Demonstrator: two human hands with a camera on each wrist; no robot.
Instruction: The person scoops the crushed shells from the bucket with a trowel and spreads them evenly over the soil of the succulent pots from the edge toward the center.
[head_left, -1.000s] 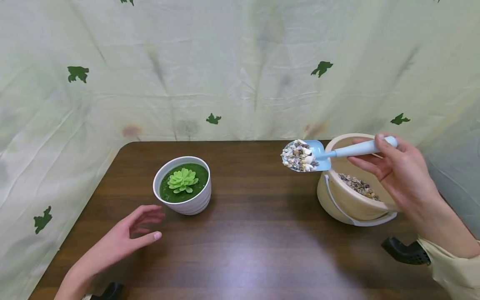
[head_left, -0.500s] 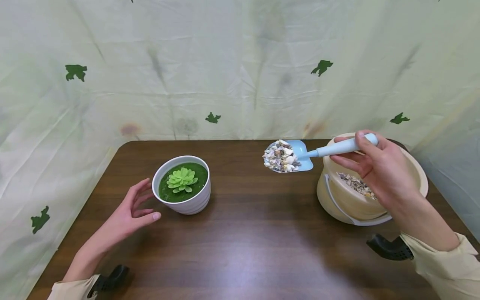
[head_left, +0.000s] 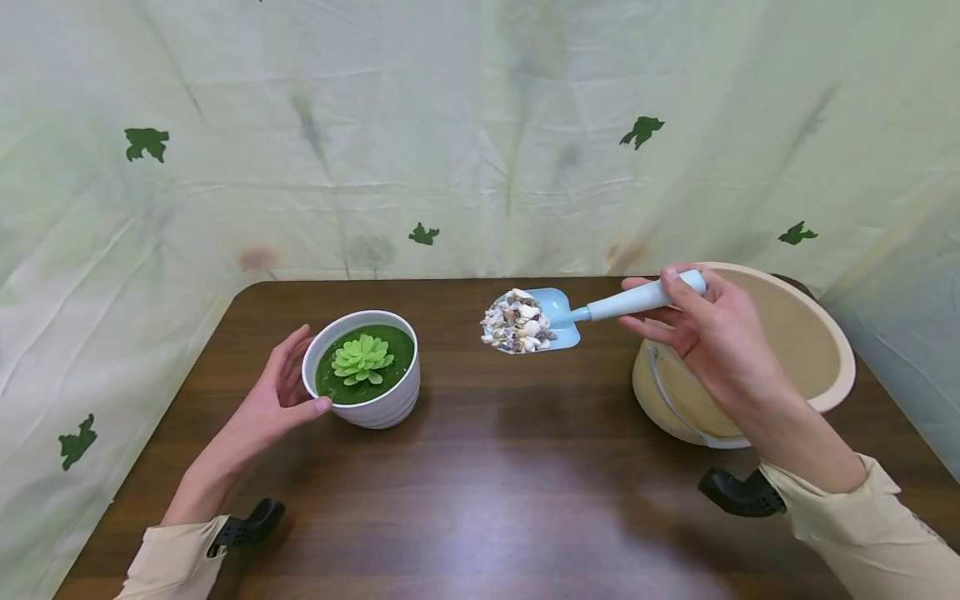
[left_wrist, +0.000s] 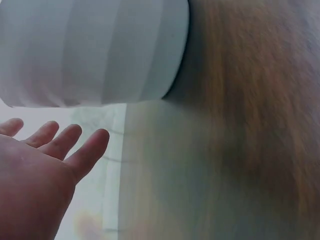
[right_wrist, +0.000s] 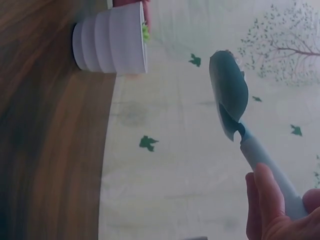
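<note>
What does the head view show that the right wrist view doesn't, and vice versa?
Only the head view shows the inside of the bucket, the left sleeve and the whole heap of shell-like pieces.

Only the right wrist view shows the underside of the scoop and the backdrop's tree print.

Both show the white pot, the table and the right hand gripping the scoop.

White pot (head_left: 384,412) in all views

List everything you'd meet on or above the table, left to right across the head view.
Left hand → pot → trowel → bucket. The right hand overlaps the bucket, so it is left out of the order.
</note>
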